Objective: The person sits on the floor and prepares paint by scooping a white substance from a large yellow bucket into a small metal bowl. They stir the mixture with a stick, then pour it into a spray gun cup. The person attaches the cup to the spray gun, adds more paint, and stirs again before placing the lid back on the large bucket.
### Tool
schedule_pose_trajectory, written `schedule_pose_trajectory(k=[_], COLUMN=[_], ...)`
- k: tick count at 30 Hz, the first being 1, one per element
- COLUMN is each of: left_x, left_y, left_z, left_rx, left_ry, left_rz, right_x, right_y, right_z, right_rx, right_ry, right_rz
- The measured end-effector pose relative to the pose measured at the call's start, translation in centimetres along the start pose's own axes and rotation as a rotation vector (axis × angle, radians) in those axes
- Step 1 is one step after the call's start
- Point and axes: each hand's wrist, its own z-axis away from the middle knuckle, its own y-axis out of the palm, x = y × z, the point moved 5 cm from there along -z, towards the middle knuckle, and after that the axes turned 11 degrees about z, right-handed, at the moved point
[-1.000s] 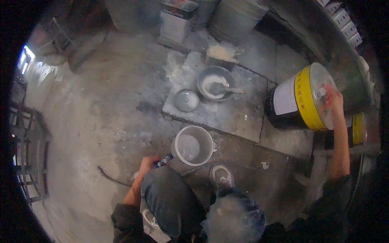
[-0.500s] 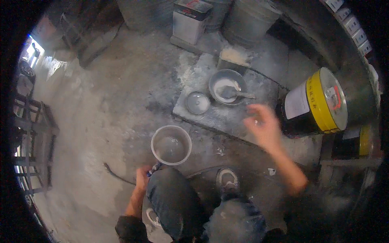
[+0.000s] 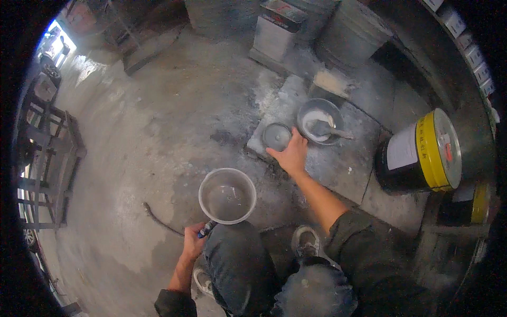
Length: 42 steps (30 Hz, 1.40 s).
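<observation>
My left hand (image 3: 194, 239) is closed around the dark handle of a pale, round, deep pan (image 3: 227, 196), just above my left knee. The pan's inside shows a few small marks and looks otherwise bare. Reaching forward, my right hand (image 3: 293, 155) has its thumb and fingers against the near right rim of a small round metal dish (image 3: 276, 137). That dish rests on a powder-dusted slab (image 3: 338, 164). Beside it stands a grey bowl (image 3: 305, 133) of white powder, with a scoop (image 3: 323, 128) lying in it, its handle over the right rim.
A black drum with a yellow band (image 3: 434, 142) stands at the right. Beyond the slab are a rectangular tin (image 3: 274, 39), large grey barrels (image 3: 359, 37) and a powder-topped block (image 3: 331, 86). A metal rack (image 3: 66, 153) is at the far left. A dark hose (image 3: 158, 221) lies on the floor.
My right hand has moved left from beside the powder bowl to the small metal dish and taken its rim. My left hand still holds the pan. The view has shifted a little.
</observation>
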Motion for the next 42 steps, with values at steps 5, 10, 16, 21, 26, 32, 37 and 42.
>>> schedule_pose_trajectory(k=[5, 10, 16, 21, 26, 32, 37, 42], left_x=[1.2, 1.6, 0.8, 2.9, 2.3, 0.8, 0.8, 0.8], left_y=[0.0, 0.5, 1.4, 1.0, 1.6, 4.4, 4.2, 4.1], left_z=[-0.7, -0.4, -0.8, -1.8, -3.4, -4.9, -5.2, -5.7], left_rx=[0.077, 0.021, -0.031, 0.013, -0.005, 0.076, 0.128, 0.234], left_ry=[-0.047, -0.051, -0.02, -0.082, -0.031, -0.016, 0.028, 0.085], left_rz=[-0.135, 0.03, -0.089, -0.332, -0.489, -0.52, -0.519, -0.547], right_x=[1.6, 10.0, 10.8, 12.2, 14.3, 12.9, 12.5, 12.4], right_y=[-1.2, -5.3, -6.8, -10.6, -13.7, -12.8, -14.1, -15.3], right_z=[-0.7, -1.9, -1.0, 0.2, 2.7, 2.5, 3.3, 6.2], right_rx=[0.11, 0.115, 0.395, 0.471, 0.592, 0.782, 0.781, 0.814], right_ry=[-0.162, -0.551, -0.89, -0.956, -1.068, -0.875, -0.91, -1.187], right_rz=[0.097, 0.097, 0.784, 0.784, 0.517, -0.129, -0.055, 0.052])
